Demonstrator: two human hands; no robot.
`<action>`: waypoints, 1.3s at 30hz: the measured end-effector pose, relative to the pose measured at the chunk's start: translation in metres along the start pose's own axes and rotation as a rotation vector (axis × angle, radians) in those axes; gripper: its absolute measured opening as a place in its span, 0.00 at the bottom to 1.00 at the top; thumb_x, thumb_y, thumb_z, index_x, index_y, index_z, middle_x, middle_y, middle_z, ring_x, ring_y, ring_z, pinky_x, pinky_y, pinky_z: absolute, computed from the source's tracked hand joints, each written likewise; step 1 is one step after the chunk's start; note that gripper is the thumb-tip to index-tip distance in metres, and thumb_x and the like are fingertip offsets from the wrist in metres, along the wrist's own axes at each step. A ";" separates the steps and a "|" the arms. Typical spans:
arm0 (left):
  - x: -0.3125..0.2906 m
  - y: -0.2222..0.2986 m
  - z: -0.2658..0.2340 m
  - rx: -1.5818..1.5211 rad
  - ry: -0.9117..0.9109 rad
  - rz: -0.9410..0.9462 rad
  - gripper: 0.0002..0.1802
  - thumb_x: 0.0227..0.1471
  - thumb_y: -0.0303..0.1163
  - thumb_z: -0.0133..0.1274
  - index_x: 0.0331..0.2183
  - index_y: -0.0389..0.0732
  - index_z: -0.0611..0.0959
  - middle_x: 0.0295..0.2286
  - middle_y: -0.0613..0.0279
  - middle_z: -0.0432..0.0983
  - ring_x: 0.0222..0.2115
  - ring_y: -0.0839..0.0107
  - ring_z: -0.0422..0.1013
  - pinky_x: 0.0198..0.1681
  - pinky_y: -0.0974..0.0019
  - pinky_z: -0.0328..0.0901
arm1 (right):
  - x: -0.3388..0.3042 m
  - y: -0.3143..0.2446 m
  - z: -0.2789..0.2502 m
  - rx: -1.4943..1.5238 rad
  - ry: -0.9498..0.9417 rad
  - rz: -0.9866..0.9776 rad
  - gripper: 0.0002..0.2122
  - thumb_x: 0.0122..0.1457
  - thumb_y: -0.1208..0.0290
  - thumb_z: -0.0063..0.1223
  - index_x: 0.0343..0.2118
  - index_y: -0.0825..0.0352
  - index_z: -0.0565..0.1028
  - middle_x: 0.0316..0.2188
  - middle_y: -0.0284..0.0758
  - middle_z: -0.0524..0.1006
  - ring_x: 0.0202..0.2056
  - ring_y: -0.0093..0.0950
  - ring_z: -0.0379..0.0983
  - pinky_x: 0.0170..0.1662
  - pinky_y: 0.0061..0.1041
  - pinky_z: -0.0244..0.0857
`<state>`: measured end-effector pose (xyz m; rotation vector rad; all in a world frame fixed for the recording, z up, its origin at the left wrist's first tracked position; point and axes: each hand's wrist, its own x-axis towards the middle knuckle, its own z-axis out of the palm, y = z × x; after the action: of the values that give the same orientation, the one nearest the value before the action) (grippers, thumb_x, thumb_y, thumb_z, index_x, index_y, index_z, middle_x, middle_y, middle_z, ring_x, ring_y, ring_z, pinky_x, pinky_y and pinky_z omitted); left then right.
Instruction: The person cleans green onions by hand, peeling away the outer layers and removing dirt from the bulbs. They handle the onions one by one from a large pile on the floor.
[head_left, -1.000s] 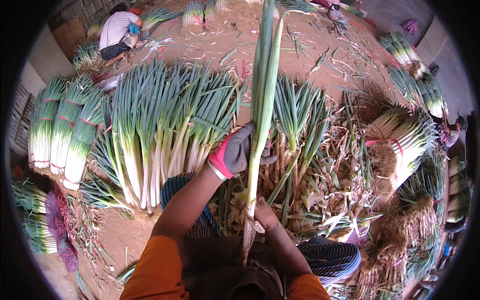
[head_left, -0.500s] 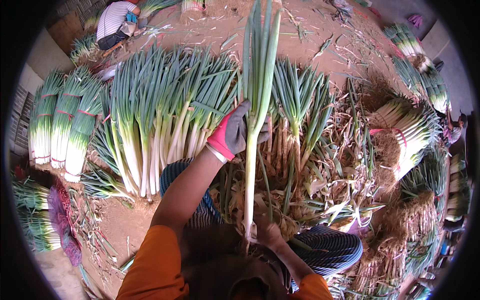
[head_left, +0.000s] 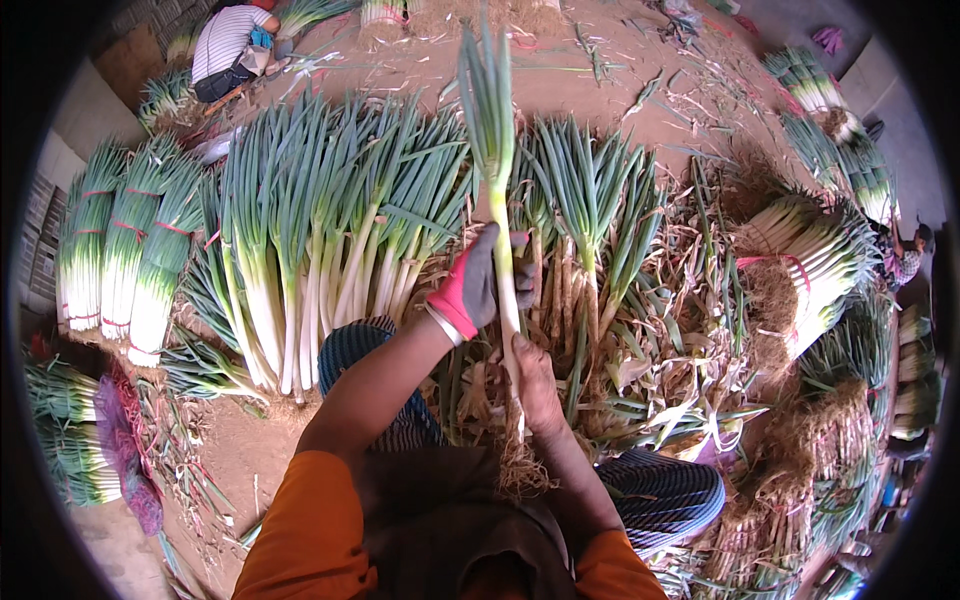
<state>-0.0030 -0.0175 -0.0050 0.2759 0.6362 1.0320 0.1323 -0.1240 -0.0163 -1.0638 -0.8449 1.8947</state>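
Upright before me stands a long green onion (head_left: 508, 290), with green leaves at the top, a white stalk and brown roots at the lower end. My left hand (head_left: 478, 278), in a grey and pink glove, is wrapped round the middle of the stalk, with its fingers behind it. Lower down, just above the roots, my bare right hand (head_left: 536, 385) grips the same stalk, thumb along its side. Beyond my left arm leans a row of trimmed green onions (head_left: 310, 240). Past my hands are untrimmed green onions (head_left: 575, 270) with brownish stalks.
Peeled dry leaves (head_left: 670, 350) lie heaped to the right. Tied onion bundles (head_left: 130, 240) stand at the left; another bundle (head_left: 810, 265) with roots lies at the right. A purple net bag (head_left: 125, 440) is at lower left. A person (head_left: 230, 50) crouches at far left.
My right hand has moved up from the root end onto the lower stalk. The onion has shifted lower and its top has tilted left, bringing its roots into view.
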 end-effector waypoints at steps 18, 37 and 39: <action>0.017 0.060 -0.036 -0.125 0.234 0.272 0.21 0.53 0.55 0.44 0.34 0.47 0.72 0.17 0.73 0.60 0.15 0.79 0.55 0.17 0.73 0.55 | -0.164 0.031 -0.026 -0.305 -0.058 -0.081 0.18 0.63 0.62 0.40 0.18 0.66 0.67 0.14 0.23 0.63 0.19 0.15 0.56 0.22 0.17 0.53; -0.179 0.219 -0.336 0.269 0.617 0.233 0.22 0.52 0.51 0.47 0.25 0.40 0.72 0.17 0.61 0.67 0.16 0.63 0.65 0.21 0.62 0.62 | 0.044 0.078 -0.116 -1.150 0.356 -0.382 0.09 0.52 0.66 0.49 0.31 0.65 0.74 0.28 0.45 0.74 0.30 0.43 0.72 0.32 0.39 0.66; -0.182 0.128 -0.357 0.408 0.949 0.304 0.18 0.52 0.50 0.47 0.23 0.46 0.72 0.14 0.65 0.63 0.14 0.69 0.61 0.18 0.65 0.59 | 0.078 0.092 -0.136 -1.190 0.434 -0.311 0.08 0.52 0.66 0.48 0.31 0.66 0.73 0.28 0.45 0.74 0.31 0.43 0.72 0.32 0.40 0.66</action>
<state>-0.3755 -0.1384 -0.1578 0.2290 1.7130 1.3080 0.1981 -0.0762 -0.1784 -1.7755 -1.7890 0.7262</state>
